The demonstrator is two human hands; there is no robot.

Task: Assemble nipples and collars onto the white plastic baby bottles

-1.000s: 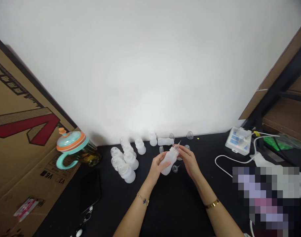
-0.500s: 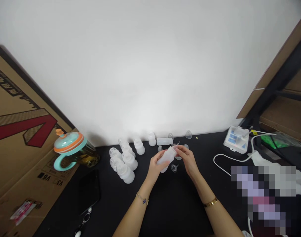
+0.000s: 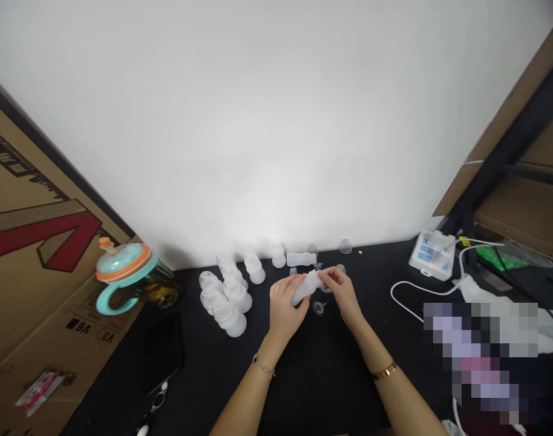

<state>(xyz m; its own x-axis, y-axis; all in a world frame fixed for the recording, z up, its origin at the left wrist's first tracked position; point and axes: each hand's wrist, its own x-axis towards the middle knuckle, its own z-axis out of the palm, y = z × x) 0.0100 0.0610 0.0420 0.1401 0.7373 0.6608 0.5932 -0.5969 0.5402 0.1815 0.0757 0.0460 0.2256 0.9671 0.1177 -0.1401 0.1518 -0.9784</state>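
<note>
In our left hand (image 3: 285, 303) we grip a milky white bottle (image 3: 306, 288), fingers and thumb wrapped round its body, on our side of the lying bottle (image 3: 301, 259), which rests on the black table (image 3: 322, 387) near the wall (image 3: 276, 121). The one we grip is tilted, its neck aimed to the right; there our right hand (image 3: 342, 289) brings thumb and bent fingers close together, though we cannot tell whether they pinch a small part or only touch the neck. Nearer to us than the lying bottle we have a clear teat piece (image 3: 319, 308), and to its right a clear dome (image 3: 345, 246). Left of it we see a standing bottle (image 3: 279, 255), then a cluster of bottles (image 3: 226, 297) and, well apart, a mug (image 3: 152, 266); far to its right is a white case (image 3: 433, 254).
</note>
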